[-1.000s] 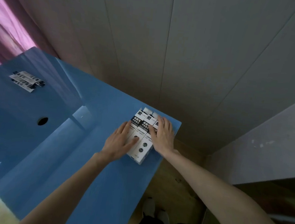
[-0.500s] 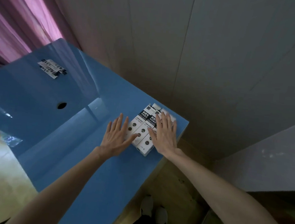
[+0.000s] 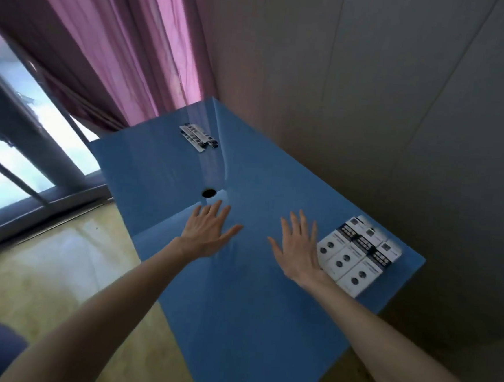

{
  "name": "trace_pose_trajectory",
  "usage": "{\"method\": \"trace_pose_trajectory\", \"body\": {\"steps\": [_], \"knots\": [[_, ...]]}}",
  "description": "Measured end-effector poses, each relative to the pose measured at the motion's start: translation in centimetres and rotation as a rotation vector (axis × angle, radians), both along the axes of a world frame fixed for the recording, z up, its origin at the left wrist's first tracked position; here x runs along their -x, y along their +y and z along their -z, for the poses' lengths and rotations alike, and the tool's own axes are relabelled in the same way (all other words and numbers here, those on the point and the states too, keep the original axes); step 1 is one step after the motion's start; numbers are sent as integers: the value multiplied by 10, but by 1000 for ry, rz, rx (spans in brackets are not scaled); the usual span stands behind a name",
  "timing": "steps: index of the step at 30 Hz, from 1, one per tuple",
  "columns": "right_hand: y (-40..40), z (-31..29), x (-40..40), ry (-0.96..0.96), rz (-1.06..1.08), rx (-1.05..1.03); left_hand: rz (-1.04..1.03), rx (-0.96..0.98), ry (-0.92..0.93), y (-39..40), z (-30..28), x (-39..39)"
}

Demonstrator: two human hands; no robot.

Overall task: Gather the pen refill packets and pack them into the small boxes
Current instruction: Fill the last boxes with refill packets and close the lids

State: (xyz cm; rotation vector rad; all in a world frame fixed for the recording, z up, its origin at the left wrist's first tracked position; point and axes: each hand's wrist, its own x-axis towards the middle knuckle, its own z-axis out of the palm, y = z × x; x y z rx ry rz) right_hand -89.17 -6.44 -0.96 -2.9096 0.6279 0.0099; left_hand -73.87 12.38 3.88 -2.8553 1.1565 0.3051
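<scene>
Looks like three boxes (image 3: pixel 357 255) sit lined up at your table's (image 3: pixel 250 311) right edge, a few packets (image 3: pixel 198 139) wait at the far corner, and your left hand (image 3: pixel 208 232) and right hand (image 3: pixel 297 248) are flat, empty.

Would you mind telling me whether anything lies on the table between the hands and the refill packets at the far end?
Nothing visible does. Between the left hand, the right hand and the refill packets is only bare blue table with a small round hole.

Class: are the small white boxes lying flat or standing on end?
Lying flat: the small white boxes rest side by side, printed faces up, on the blue table.
</scene>
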Motion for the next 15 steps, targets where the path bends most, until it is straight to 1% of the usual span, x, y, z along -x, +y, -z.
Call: {"method": "trace_pose_trajectory", "body": {"steps": [2,7,11,15], "knots": [[38,8,-26,-18,6,-24,51,-32,-42,31,-2,-30],[120,17,-83,47,127,-110,164,-65,-61,106,-11,-107],[148,7,-125,64,166,-121,238,-38,-81,141,-34,-161],[155,1,-165,58,203,-142,247,-8,-78,156,-42,-210]]}}
